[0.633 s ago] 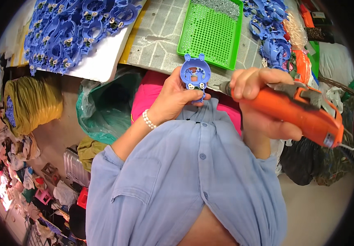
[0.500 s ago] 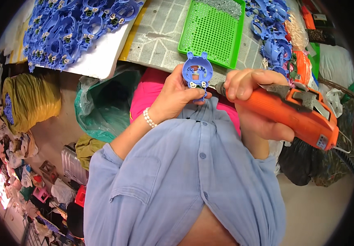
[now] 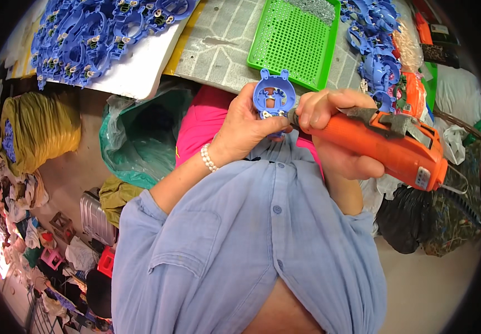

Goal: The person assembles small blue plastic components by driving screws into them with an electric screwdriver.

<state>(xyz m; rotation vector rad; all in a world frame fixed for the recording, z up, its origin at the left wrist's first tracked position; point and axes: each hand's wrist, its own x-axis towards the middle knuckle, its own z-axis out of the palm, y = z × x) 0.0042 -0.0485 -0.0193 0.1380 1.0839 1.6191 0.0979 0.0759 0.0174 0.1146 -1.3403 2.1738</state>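
Low in front of my body, my left hand (image 3: 246, 127) grips a blue ring-shaped plastic part (image 3: 274, 79) with two ear-like tabs, thumb across its lower end. Small white pieces sit on that lower end. My right hand (image 3: 324, 108) is wrapped around an orange corded electric screwdriver (image 3: 388, 149), held sideways. Its nose points left and reaches the lower right side of the part. My fingers hide the tip, so I cannot tell whether it touches a screw. A pearl-like bracelet (image 3: 208, 158) circles my left wrist.
A green perforated tray (image 3: 296, 47) with small silvery screws (image 3: 314, 8) lies ahead on the table (image 3: 210, 61). Similar blue parts are heaped on a white board (image 3: 143, 75) at left and in another pile (image 3: 377, 58) at right. An open green bag (image 3: 121, 150) stands below the table's edge.
The screwdriver has moved left and slightly up, its nose now at the part's lower end. My left hand and the blue part have shifted slightly right.
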